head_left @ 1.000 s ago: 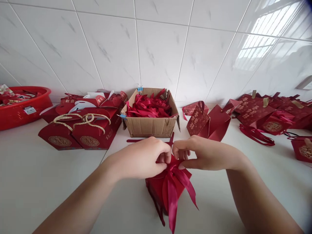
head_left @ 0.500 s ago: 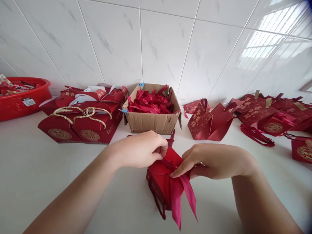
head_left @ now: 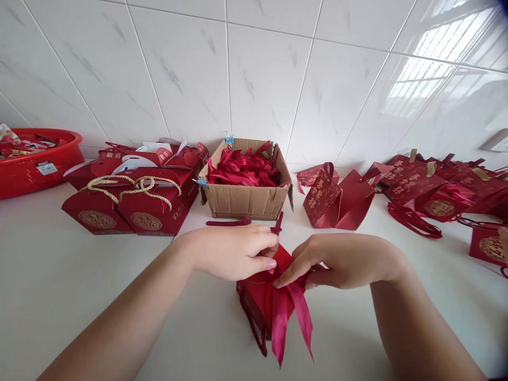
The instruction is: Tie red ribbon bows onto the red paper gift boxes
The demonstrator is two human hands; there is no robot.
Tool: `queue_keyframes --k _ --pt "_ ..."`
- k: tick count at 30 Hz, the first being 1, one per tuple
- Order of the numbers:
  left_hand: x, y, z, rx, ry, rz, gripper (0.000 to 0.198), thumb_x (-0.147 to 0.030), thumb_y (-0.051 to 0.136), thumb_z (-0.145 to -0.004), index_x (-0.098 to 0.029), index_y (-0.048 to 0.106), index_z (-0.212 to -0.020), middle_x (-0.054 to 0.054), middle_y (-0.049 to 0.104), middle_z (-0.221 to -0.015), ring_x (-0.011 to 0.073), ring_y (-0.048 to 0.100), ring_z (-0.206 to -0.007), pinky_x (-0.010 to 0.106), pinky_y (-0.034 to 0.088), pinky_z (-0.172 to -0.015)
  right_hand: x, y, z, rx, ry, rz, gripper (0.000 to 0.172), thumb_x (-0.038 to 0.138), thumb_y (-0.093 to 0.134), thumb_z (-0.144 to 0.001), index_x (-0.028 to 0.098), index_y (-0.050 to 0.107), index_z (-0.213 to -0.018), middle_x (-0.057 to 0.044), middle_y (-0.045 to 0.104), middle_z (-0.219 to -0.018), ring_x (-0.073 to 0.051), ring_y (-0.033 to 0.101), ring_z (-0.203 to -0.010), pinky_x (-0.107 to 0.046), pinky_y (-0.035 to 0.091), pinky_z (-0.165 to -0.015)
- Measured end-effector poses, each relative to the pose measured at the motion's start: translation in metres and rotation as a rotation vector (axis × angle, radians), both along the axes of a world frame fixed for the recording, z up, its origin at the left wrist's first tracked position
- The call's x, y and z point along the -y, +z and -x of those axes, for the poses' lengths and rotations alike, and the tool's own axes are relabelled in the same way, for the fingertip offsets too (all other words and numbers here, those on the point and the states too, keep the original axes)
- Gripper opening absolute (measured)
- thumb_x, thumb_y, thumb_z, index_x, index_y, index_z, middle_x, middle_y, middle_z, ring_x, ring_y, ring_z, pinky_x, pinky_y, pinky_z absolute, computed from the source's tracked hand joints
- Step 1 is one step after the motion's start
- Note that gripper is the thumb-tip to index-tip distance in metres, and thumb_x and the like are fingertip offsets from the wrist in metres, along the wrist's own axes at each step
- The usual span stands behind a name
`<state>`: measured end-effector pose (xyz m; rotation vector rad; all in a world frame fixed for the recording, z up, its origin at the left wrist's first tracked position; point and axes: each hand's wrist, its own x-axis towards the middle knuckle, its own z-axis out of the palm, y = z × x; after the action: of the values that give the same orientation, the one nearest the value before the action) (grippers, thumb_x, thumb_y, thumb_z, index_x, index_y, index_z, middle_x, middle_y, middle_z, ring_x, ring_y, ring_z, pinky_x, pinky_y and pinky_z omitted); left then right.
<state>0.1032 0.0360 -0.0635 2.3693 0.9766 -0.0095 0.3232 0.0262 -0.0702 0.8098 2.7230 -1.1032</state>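
A small red gift box (head_left: 256, 301) stands on the white counter (head_left: 59, 286) right in front of me. A red satin ribbon (head_left: 288, 317) is tied at its top, and two tails hang down its front. My left hand (head_left: 230, 251) is closed, pinching the ribbon at the top of the box. My right hand (head_left: 341, 259) is closed too, its fingers pinching the ribbon from the right side. The knot itself is hidden between my fingers.
A cardboard box (head_left: 248, 198) full of red ribbons sits behind my hands. Larger red gift boxes with gold rope handles (head_left: 130, 203) stand at left, beside a red basin (head_left: 35, 161). Flat red bags (head_left: 337, 198) and many more (head_left: 436, 185) lie at right.
My hands first drew apart and lowered onto the box top, then closed in again. The ribbon tails hang straighter and narrower than a second ago.
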Motion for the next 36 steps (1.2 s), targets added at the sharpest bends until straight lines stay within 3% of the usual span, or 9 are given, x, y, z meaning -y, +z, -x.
queue_keyframes --k 6,15,19,23,30,36 --pt "-0.001 -0.001 -0.002 -0.042 -0.037 -0.021 0.026 -0.026 0.043 -0.089 -0.023 0.062 -0.072 0.002 0.059 -0.089 0.0152 0.058 -0.07 0.023 0.035 -0.055 -0.001 0.001 0.0 0.005 0.007 -0.018 0.052 0.003 0.046 -0.084 0.034 0.062 -0.123 0.003 0.07 -0.11 -0.014 0.066 -0.09 -0.02 0.047 -0.076" --pt "0.004 -0.009 -0.002 0.042 0.121 -0.1 0.029 -0.046 0.055 -0.083 -0.021 0.054 -0.068 0.0 0.055 -0.082 0.0147 0.052 -0.066 0.025 0.037 -0.055 -0.002 -0.002 -0.007 0.01 0.011 -0.008 0.054 0.004 0.046 -0.083 0.034 0.06 -0.125 0.002 0.071 -0.106 -0.014 0.066 -0.086 -0.021 0.047 -0.075" --pt "0.009 -0.024 0.002 0.173 0.214 -0.076 0.023 -0.042 0.054 -0.084 -0.021 0.053 -0.074 0.002 0.055 -0.096 0.0187 0.054 -0.085 0.028 0.043 -0.07 -0.002 0.0 -0.007 0.073 0.006 -0.03 0.053 0.006 0.049 -0.082 0.033 0.06 -0.126 0.0 0.071 -0.106 -0.015 0.066 -0.084 -0.023 0.045 -0.074" --pt "0.015 -0.042 0.0 0.381 0.255 -0.038 0.015 -0.029 0.051 -0.085 -0.021 0.052 -0.072 0.004 0.055 -0.115 0.0227 0.048 -0.111 0.031 0.042 -0.087 -0.002 0.0 -0.006 0.109 0.002 -0.053 0.049 0.009 0.052 -0.083 0.033 0.061 -0.124 0.0 0.071 -0.104 -0.015 0.065 -0.083 -0.023 0.044 -0.072" --pt "0.023 -0.062 -0.009 0.696 0.378 0.112 0.023 -0.022 0.051 -0.084 -0.02 0.041 -0.064 0.003 0.064 -0.098 0.0194 0.058 -0.097 0.03 0.042 -0.083 -0.006 0.003 -0.012 -0.052 0.043 0.066 0.045 0.009 0.05 -0.085 0.028 0.061 -0.124 -0.001 0.069 -0.11 -0.013 0.064 -0.09 -0.022 0.046 -0.075" --pt "0.03 -0.07 -0.014 0.796 0.47 0.172 0.039 -0.028 0.058 -0.084 -0.02 0.03 -0.059 0.004 0.067 -0.088 0.02 0.061 -0.091 0.03 0.042 -0.077 -0.006 0.011 -0.016 -0.044 -0.134 -0.052 0.025 0.02 0.059 -0.083 0.021 0.057 -0.108 0.001 0.064 -0.084 -0.011 0.058 -0.07 -0.02 0.042 -0.057"
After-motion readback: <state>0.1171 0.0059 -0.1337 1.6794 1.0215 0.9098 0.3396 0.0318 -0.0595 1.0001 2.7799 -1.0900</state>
